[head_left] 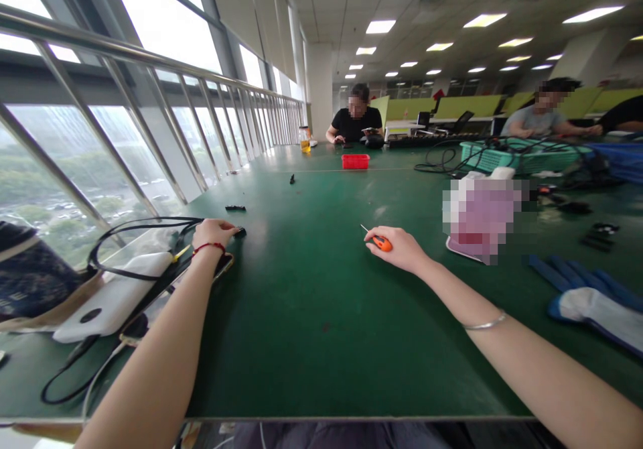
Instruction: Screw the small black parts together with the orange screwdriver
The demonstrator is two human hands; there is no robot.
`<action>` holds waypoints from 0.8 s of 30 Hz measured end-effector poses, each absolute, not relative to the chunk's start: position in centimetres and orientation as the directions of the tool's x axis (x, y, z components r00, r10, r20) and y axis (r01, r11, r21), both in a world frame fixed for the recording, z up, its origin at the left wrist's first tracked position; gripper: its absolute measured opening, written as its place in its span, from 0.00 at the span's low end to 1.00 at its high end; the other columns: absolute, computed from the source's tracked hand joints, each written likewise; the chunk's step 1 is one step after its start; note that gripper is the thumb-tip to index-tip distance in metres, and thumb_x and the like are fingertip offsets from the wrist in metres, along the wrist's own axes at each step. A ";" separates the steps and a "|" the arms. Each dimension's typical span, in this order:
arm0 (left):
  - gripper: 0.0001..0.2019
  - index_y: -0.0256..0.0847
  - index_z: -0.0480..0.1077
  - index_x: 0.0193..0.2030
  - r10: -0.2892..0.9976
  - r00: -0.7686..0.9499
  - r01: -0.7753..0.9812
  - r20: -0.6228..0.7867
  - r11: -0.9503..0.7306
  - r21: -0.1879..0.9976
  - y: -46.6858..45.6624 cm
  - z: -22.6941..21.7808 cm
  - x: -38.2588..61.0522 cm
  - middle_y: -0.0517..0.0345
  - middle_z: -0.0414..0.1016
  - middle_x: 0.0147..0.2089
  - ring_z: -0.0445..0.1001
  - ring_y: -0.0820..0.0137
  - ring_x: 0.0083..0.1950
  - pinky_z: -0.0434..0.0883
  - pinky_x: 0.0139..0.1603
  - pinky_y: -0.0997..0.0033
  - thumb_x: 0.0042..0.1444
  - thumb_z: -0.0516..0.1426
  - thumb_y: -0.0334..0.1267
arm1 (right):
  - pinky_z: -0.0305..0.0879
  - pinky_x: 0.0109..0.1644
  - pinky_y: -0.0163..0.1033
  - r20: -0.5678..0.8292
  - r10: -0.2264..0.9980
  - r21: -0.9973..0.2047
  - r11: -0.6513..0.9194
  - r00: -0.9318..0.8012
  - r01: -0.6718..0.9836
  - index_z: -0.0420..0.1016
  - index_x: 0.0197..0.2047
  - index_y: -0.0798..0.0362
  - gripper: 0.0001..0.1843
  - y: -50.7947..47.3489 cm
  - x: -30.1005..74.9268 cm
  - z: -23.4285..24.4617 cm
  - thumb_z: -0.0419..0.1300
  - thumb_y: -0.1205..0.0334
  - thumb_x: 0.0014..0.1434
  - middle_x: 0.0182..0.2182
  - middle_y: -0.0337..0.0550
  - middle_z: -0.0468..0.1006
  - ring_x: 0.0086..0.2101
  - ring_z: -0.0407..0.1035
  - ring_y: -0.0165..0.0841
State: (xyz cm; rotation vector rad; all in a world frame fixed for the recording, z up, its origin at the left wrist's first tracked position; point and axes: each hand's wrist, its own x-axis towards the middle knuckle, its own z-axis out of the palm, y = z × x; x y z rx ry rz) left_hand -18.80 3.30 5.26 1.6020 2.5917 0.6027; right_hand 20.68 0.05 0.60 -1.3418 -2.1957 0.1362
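In the head view, my right hand (pixel 399 248) is closed around a small screwdriver with an orange handle (pixel 382 243). Its thin metal shaft points up and to the left, over the green table. Further left, my left hand (pixel 215 233) pinches a small black part (pixel 241 232) at its fingertips, at table level. The exact kind of that part is too small to make out. Beyond this hand lie a short black strip (pixel 236 208) and another little black piece (pixel 292 179).
On the left are a white power bank (pixel 113 295), looped black cables (pixel 98 261) and a dark patterned bag (pixel 33 275). A red tray (pixel 355 161) stands ahead. To the right lie a blue-and-white glove (pixel 593 301) and a green basket (pixel 527 161). Two people sit further back.
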 end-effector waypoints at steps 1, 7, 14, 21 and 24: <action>0.15 0.38 0.76 0.44 0.869 -0.464 0.855 0.173 0.387 0.345 3.4 5.2 -18.9 0.52 0.77 0.47 0.72 0.62 0.47 0.67 0.40 0.71 0.52 0.60 0.42 | 0.65 0.36 0.38 0.402 0.848 -0.362 0.494 -0.346 0.790 0.74 0.37 0.47 0.07 0.0 20.7 0.6 0.57 0.60 0.54 0.39 0.38 0.79 0.36 0.72 0.34; 0.15 0.37 0.76 0.44 0.884 -0.432 0.868 0.178 0.353 0.350 3.8 4.7 -19.6 0.53 0.77 0.45 0.72 0.66 0.45 0.63 0.36 0.75 0.52 0.59 0.42 | 0.64 0.36 0.38 0.389 0.850 -0.363 0.496 -0.356 0.789 0.74 0.37 0.47 0.08 0.1 20.7 0.6 0.57 0.60 0.54 0.40 0.38 0.79 0.36 0.72 0.34; 0.16 0.37 0.76 0.43 0.890 -0.411 0.884 0.194 0.338 0.324 4.0 4.2 -19.9 0.53 0.78 0.44 0.71 0.68 0.41 0.60 0.31 0.78 0.51 0.59 0.43 | 0.64 0.35 0.37 0.407 0.839 -0.350 0.509 -0.362 0.786 0.74 0.37 0.47 0.08 0.1 20.7 0.6 0.57 0.60 0.54 0.38 0.38 0.78 0.35 0.72 0.34; 0.16 0.37 0.77 0.42 0.884 -0.425 0.880 0.193 0.354 0.316 3.9 4.2 -19.7 0.54 0.78 0.43 0.72 0.67 0.41 0.61 0.30 0.79 0.50 0.60 0.44 | 0.64 0.36 0.37 0.397 0.843 -0.349 0.504 -0.363 0.790 0.74 0.37 0.47 0.08 0.0 20.6 0.7 0.57 0.60 0.54 0.38 0.38 0.78 0.35 0.72 0.34; 0.17 0.38 0.76 0.43 0.878 -0.443 0.863 0.180 0.364 0.350 3.7 4.4 -19.3 0.54 0.78 0.45 0.73 0.66 0.44 0.62 0.31 0.77 0.51 0.59 0.45 | 0.64 0.36 0.37 0.398 0.842 -0.353 0.506 -0.364 0.787 0.74 0.38 0.47 0.08 0.0 20.6 0.6 0.57 0.60 0.54 0.38 0.38 0.79 0.35 0.72 0.34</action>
